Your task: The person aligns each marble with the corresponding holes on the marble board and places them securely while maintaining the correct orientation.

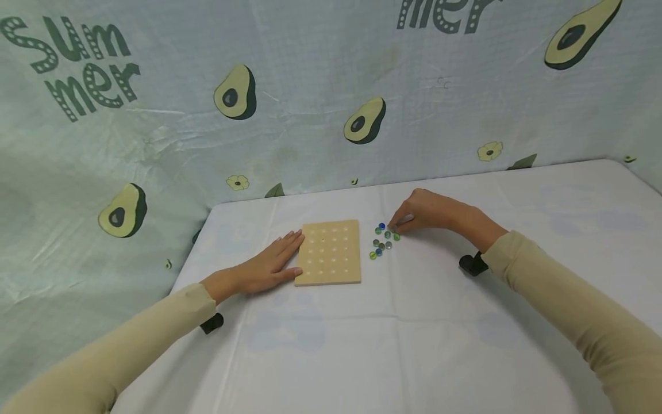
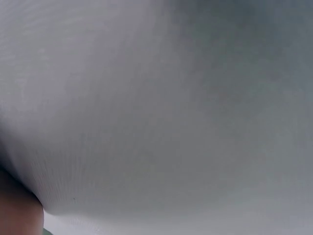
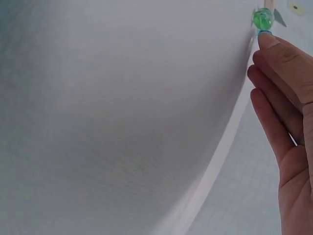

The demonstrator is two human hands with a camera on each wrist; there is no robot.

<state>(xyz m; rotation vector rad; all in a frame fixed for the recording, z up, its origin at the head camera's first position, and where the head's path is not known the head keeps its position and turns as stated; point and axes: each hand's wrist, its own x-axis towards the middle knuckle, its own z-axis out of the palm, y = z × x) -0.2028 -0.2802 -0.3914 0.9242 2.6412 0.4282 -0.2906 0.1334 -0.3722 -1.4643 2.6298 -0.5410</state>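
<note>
The fingers [image 3: 271,90] of the right hand [image 1: 426,211] are bent and drawn in toward the thumb, their tips down among the marbles [image 1: 381,246]; we cannot tell whether one is pinched between them. In the right wrist view we see a green marble [image 3: 263,19] just past the thumb tip, with a sliver of blue right at the nail. The marbles lie in a loose cluster on the white tabletop [image 1: 336,345], just right of the board [image 1: 327,253] and apart from it: a deep blue one [image 1: 381,226] at the far end, a yellow-green one [image 1: 372,255] at the near end, and clear or greenish ones between.

The board is pale and square, lying flat, with rows of small hollows across its face. At its left side we see the left hand [image 1: 266,267], palm down, fingers straight and lying close together, their tips at the edge, the thumb apart from them at the near corner. The left wrist view gives us mostly blurred grey, with a bit of skin low in one corner. Beige sleeves [image 1: 564,305] cover both arms, and an avocado-print cloth [image 1: 310,52] hangs behind.
</note>
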